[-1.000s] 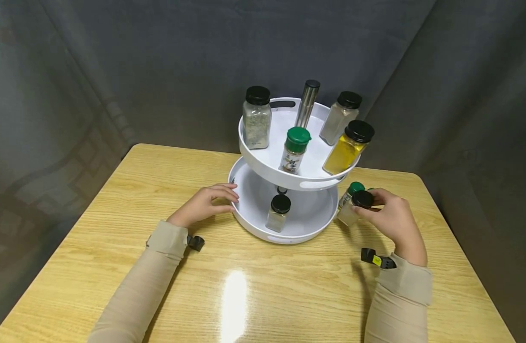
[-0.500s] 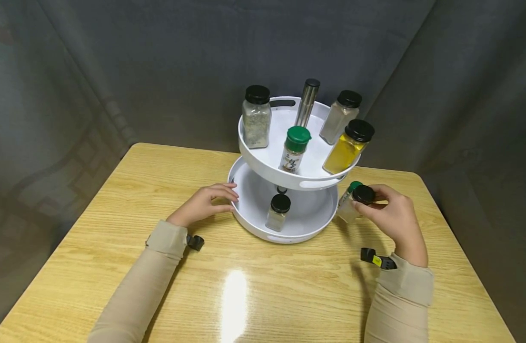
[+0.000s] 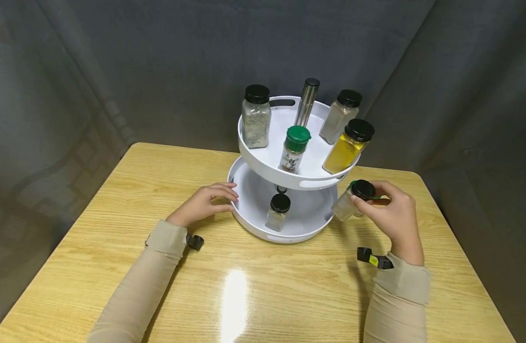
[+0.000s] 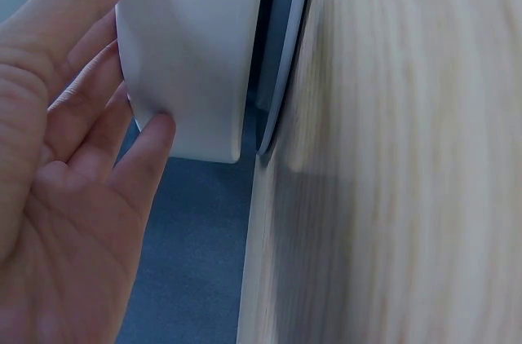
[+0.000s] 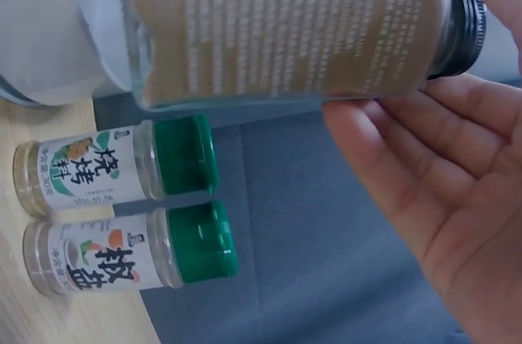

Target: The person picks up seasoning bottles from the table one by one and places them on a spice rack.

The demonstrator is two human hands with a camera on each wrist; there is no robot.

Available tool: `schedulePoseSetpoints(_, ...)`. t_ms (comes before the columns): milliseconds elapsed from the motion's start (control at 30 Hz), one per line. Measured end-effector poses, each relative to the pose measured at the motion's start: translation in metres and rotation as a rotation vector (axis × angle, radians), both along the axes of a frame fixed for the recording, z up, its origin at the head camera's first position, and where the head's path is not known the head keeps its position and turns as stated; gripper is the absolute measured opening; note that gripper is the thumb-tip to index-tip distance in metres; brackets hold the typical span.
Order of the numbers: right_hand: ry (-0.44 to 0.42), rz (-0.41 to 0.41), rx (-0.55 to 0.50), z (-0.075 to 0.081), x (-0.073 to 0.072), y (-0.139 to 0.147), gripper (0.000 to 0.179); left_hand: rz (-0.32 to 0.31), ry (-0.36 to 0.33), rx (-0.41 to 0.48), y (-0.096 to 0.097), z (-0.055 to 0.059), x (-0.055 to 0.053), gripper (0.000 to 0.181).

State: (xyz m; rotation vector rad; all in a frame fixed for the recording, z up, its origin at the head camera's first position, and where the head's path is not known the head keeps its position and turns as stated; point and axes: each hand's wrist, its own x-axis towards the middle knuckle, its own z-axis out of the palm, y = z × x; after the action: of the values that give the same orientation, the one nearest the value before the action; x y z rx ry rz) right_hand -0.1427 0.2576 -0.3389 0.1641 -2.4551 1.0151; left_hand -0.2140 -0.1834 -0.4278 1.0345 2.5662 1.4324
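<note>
Toward the lower left, the right wrist view shows two labelled, green-capped shakers [image 5: 98,169], largely hidden behind the jar [image 3: 345,205] in the head view, where that jar tilts at right of centre beside the white lower tray [image 3: 288,239]. Clear glass with brownish powder, lines of white print and a black lid, it is gripped by the right hand [image 3: 393,209] between thumb and bent fingers, while the left hand [image 3: 204,205], fingers loosely extended and spread, touches the tray's rim at centre.
</note>
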Motion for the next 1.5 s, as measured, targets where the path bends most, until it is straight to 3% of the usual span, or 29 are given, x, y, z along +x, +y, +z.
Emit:
schedulePoseSetpoints(267, 0.059, 0.04, -0.027, -0.004, -0.005, -0.007, 0.033, 0.003, 0.0, 0.0, 0.001, 0.001, 0.001, 0.024)
schedulePoseSetpoints(500, 0.05, 0.093, -0.006, -0.007, -0.008, -0.014, 0.034, 0.007, -0.005, -0.004, 0.001, 0.001, 0.0, 0.024)
schedulePoseSetpoints(867, -0.007, 0.221, 0.006, -0.013, -0.013, -0.03, 0.032, 0.007, 0.003, -0.014, 0.001, 0.0, 0.0, 0.024)
schedulePoseSetpoints(1300, -0.173, 0.288, 0.058, -0.017, -0.018, -0.045, 0.029, 0.0, 0.002, -0.002, 0.001, 0.0, -0.001, 0.024)
schedulePoseSetpoints(1500, -0.196, 0.323, 0.062, -0.019, -0.019, -0.046, 0.025, -0.001, 0.013, 0.005, 0.001, -0.001, -0.001, 0.025)
